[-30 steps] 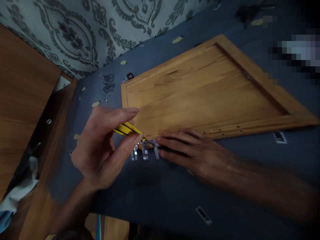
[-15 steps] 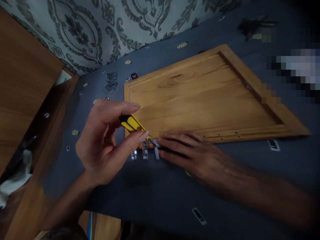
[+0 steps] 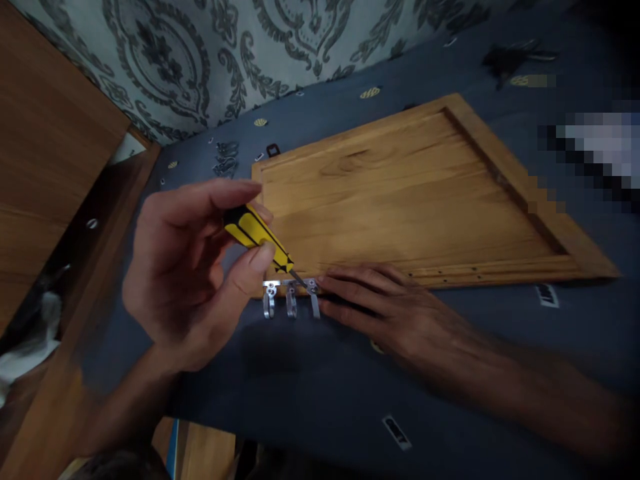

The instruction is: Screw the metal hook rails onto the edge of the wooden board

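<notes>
My left hand (image 3: 187, 267) pinches a yellow-and-black screwdriver (image 3: 257, 237) between thumb and fingers. Its tip points down to the right, at the rightmost of three small metal hooks (image 3: 291, 297) on the near corner edge of a wooden panel (image 3: 400, 193). My right hand (image 3: 385, 307) lies flat on the dark blue cloth (image 3: 310, 387), fingers stretched out. Its fingertips touch the rightmost hook and the panel's edge.
More loose metal hooks (image 3: 226, 159) and small parts lie on the cloth beyond the panel's far left corner. A wooden furniture side (image 3: 45, 167) stands at the left. Patterned wallpaper (image 3: 250, 47) rises behind. A dark object (image 3: 505, 57) lies at the far right.
My left hand has drawn back to the left, and more of the screwdriver's handle shows. The right hand has stayed in place. The view has shifted slightly.
</notes>
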### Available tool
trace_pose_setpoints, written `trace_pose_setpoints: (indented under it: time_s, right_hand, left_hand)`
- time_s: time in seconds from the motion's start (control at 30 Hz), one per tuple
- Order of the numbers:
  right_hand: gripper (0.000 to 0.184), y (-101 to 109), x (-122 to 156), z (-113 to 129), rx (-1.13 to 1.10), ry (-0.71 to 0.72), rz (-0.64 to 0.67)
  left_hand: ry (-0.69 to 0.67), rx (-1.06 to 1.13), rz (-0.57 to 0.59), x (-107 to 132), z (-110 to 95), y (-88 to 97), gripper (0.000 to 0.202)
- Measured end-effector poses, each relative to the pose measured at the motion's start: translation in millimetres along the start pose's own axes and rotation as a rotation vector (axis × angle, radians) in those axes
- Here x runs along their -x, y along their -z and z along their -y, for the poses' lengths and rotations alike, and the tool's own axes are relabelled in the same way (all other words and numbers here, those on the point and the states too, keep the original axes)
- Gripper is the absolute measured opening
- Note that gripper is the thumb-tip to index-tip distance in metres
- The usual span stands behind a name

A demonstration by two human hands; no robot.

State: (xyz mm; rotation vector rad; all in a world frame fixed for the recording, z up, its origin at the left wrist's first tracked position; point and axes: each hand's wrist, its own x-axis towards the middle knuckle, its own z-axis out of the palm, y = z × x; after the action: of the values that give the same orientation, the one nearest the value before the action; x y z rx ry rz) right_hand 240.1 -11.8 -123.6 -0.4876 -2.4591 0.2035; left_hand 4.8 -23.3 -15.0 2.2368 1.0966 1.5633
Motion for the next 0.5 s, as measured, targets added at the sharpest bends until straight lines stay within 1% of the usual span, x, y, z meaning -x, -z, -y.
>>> trace_pose_setpoints:
  time_s: [0.07,0.13,0.23,0.33,0.4,0.5]
  right_hand:
    - [0.040,1,0,-1,0.000,0.008,0.003]
    - [0.041,4,-1,-1,0.009,0.012,0.026]
    - [0.046,6,-3,-1,0.022,0.007,0.091]
    - [0.046,3,-1,0,0.014,-0.020,0.047]
    - [0.045,0,0,0,0.007,-0.021,0.009]
    - [0.044,0,0,0,0.001,-0.008,0.024]
  left_hand:
    - [-0.057,0.034,0.031,2,3,2.2,0.037]
    - [-0.058,0.036,0.056,6,4,2.4,0.031]
    - [-0.059,0.010,0.092,16,0,-1.0,0.038]
    - [-0.034,-0.032,0.109,21,-6,-4.6,0.039]
    - [-0.006,-0.061,0.118,20,-8,-5.5,0.036]
    - [0.044,-0.090,0.100,12,-6,-5.4,0.027]
